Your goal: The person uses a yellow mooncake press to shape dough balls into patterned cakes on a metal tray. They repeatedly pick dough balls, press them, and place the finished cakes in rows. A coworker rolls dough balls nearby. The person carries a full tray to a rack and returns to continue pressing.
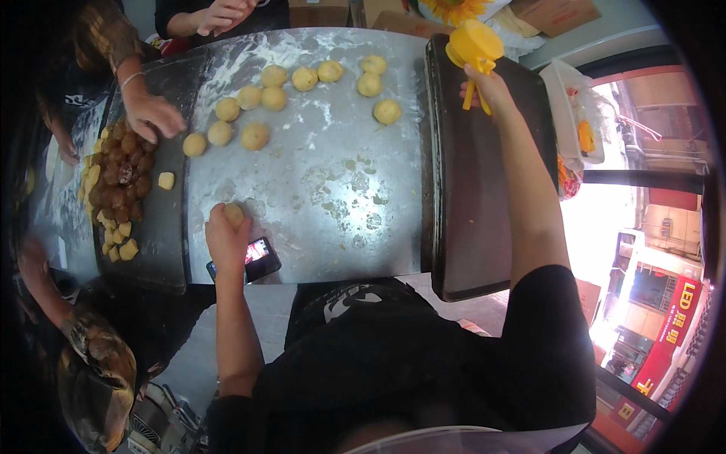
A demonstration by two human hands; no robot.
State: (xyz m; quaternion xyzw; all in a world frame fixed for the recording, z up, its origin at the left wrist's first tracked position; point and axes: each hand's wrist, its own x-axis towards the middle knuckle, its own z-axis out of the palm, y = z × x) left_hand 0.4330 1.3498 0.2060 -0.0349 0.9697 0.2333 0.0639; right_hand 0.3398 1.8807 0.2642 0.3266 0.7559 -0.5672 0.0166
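Note:
My left hand has its fingers round a pale yellow dough ball, low on the left of the floured metal worktop, beside a phone. My right hand is raised over the dark baking trays at the right and grips the handles of a yellow plastic mould or press. Several round dough balls lie in a loose arc across the back of the worktop, some touching. Three more sit at its back right, the nearest a dough ball on its own.
A dark tray at the left bears brown filling balls, yellow dough pieces and a single dough piece. A co-worker's hand reaches over it. Another person's hands are at the back. A white bin stands at the right.

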